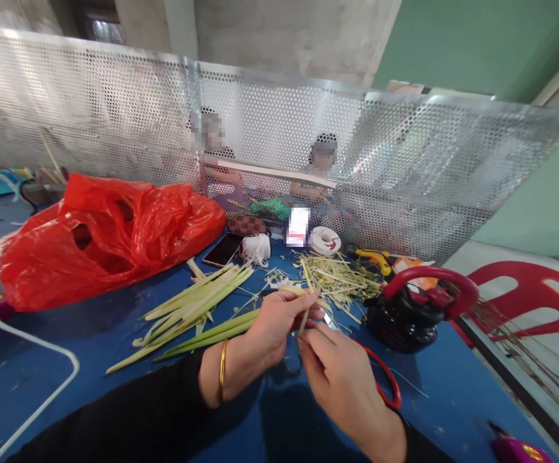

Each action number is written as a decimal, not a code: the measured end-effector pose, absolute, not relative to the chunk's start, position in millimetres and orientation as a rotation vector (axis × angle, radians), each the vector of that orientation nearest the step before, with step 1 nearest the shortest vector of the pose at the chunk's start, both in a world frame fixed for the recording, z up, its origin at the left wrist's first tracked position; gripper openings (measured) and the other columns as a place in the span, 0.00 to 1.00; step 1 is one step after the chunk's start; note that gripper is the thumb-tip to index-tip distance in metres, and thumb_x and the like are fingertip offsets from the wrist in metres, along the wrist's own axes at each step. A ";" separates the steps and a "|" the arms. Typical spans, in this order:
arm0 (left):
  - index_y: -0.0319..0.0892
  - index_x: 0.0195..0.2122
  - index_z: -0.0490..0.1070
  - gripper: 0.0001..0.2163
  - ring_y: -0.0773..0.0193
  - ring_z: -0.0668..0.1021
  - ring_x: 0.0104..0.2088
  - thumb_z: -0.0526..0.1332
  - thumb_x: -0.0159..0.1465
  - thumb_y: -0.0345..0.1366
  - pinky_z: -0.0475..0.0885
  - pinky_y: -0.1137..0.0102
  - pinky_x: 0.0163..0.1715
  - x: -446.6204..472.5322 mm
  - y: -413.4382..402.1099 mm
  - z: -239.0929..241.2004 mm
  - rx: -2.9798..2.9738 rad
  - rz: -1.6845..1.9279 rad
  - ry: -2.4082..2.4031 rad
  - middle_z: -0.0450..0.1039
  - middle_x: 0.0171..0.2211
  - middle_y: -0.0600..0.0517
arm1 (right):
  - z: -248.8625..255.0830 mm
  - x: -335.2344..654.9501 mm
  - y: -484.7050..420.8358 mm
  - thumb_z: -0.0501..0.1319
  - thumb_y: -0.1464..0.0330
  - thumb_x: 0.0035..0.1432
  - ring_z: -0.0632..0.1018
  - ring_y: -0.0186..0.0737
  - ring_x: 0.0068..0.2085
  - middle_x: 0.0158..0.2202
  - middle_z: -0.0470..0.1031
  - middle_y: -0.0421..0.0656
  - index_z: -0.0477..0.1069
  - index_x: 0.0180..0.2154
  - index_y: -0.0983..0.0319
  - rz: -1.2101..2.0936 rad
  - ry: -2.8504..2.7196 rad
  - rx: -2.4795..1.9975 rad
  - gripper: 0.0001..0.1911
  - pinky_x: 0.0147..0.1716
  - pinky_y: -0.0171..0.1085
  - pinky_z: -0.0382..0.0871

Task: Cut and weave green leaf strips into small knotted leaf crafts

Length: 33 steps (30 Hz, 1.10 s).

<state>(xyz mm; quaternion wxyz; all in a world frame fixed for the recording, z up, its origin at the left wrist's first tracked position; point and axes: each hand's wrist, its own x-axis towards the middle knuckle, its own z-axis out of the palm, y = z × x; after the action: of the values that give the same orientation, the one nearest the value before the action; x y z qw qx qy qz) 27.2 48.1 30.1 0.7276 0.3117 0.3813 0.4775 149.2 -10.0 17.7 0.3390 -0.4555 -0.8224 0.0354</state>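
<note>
My left hand (274, 325), with a gold bangle at the wrist, pinches a thin pale leaf strip (304, 320) between thumb and fingers. The fingertips of my right hand (339, 370) are closed on the strip's lower end. Beneath the right hand is a pair of scissors with red handles (395, 386); part of the blades shows beyond the knuckles. Long green leaves (211, 337) run up behind my left wrist, and I cannot tell whether that hand touches them. A pile of pale green leaves (197, 299) lies to the left.
Behind the hands lie shredded leaf trimmings (341, 276), a ribbon spool (320, 243), white thread (256, 249) and a lit phone (298, 226). A red plastic bag (115, 238) is at left, a black pot with red handle (404, 318) at right. A perforated metal screen (279, 116) backs the blue table; two people sit beyond.
</note>
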 end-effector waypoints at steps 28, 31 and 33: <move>0.36 0.23 0.75 0.06 0.72 0.70 0.16 0.69 0.48 0.33 0.64 0.76 0.20 26.6 35.4 43.8 1.106 0.723 0.912 0.70 0.14 0.54 | 28.9 176.8 29.9 0.64 0.61 0.52 0.65 0.34 0.24 0.20 0.65 0.36 0.66 0.22 0.61 1.028 -1.218 -1.258 0.14 0.26 0.35 0.61; 0.36 0.25 0.76 0.04 0.72 0.70 0.16 0.67 0.48 0.31 0.63 0.76 0.19 27.3 34.8 42.8 1.097 0.665 0.952 0.70 0.14 0.54 | 34.6 188.5 34.5 0.65 0.61 0.51 0.72 0.42 0.32 0.31 0.72 0.42 0.72 0.36 0.61 0.483 -1.367 -1.372 0.12 0.35 0.41 0.67; 0.37 0.22 0.76 0.02 0.72 0.70 0.16 0.66 0.49 0.30 0.63 0.77 0.18 28.7 33.9 42.2 1.123 0.635 0.972 0.71 0.14 0.53 | 39.7 193.5 34.0 0.65 0.62 0.52 0.73 0.47 0.42 0.40 0.73 0.47 0.73 0.42 0.60 0.163 -1.548 -1.319 0.15 0.44 0.45 0.66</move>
<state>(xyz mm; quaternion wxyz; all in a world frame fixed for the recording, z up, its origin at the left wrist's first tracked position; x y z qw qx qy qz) 28.7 33.9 42.2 0.6912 0.5024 0.4349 0.2839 193.5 34.0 39.7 0.5231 -0.5510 -0.6466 0.0683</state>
